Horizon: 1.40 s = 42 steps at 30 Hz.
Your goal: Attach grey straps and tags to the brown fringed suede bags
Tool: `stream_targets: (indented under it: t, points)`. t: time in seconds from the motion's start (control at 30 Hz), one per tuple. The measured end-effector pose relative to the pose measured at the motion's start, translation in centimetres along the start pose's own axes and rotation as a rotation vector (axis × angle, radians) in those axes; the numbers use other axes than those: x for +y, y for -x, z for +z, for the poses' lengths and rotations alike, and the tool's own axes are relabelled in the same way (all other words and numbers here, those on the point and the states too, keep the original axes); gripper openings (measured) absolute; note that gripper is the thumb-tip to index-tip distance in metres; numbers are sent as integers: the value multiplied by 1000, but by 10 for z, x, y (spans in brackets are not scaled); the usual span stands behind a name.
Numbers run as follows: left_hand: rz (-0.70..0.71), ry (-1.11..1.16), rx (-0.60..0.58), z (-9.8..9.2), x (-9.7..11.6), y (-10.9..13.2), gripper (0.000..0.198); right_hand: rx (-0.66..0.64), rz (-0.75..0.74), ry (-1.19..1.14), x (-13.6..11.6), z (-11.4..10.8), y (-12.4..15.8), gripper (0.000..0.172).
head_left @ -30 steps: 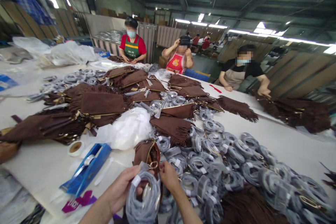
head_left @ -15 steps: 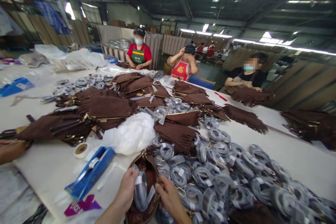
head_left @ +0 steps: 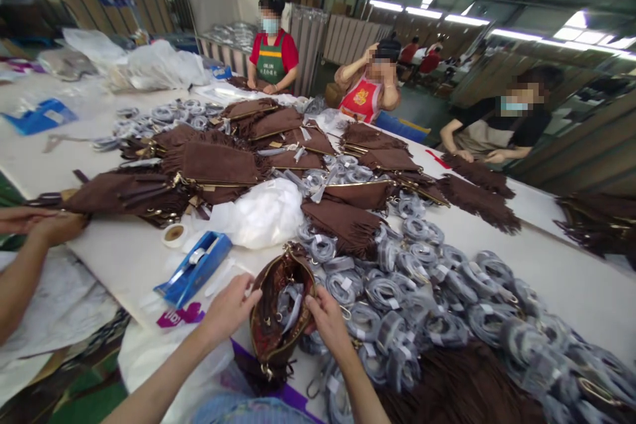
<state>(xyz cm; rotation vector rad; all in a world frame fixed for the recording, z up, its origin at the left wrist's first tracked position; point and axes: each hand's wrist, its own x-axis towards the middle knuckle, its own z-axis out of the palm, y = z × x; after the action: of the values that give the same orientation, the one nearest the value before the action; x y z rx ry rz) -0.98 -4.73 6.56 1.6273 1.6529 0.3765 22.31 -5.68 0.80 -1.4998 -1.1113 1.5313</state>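
- Dark-brown soft pouch bag with a gold-toned zip and reddish patterned lining sat mouth-up between the two hands, near the middle of the scene and touching both.
- Left hand pinched the bag's left rim, thumb at the zip edge; right hand had its thumb over the right rim, the fingers mostly hidden behind the wall. Hands stood apart, spreading the mouth into a wide oval.
- Inside lay a grey plastic-wrapped strap coil, touched by neither hand. Handling it well seemed to call for a light, even pull on both rims, the bag level, and the wrapping kept clear of the zip teeth, where it could snag.
- Just right of the right hand spread a heap of grey wrapped strap coils; the nearest could catch a sleeve or wrist, so a small, steady movement looked best there.
- Left of the bag, beyond the left hand, stood a blue plastic tape dispenser.
- Farther off lay a crumpled white plastic bundle and brown fringed bags.
- At the far left edge, another person's hand touched brown material.
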Motion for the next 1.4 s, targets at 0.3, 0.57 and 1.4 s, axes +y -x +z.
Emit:
stream_targets:
  t: [0.3,0.57,1.4]
  points:
    - [-461,824,-61,62,-20,45,47,-56,66,-209,-11,23,6,38]
    - [-23,809,79,-5,8,24,37,12,113,-606,-19,24,22,44]
    - [203,-52,3,-24,-67,18,38,-157,363,-360,35,29,29,53]
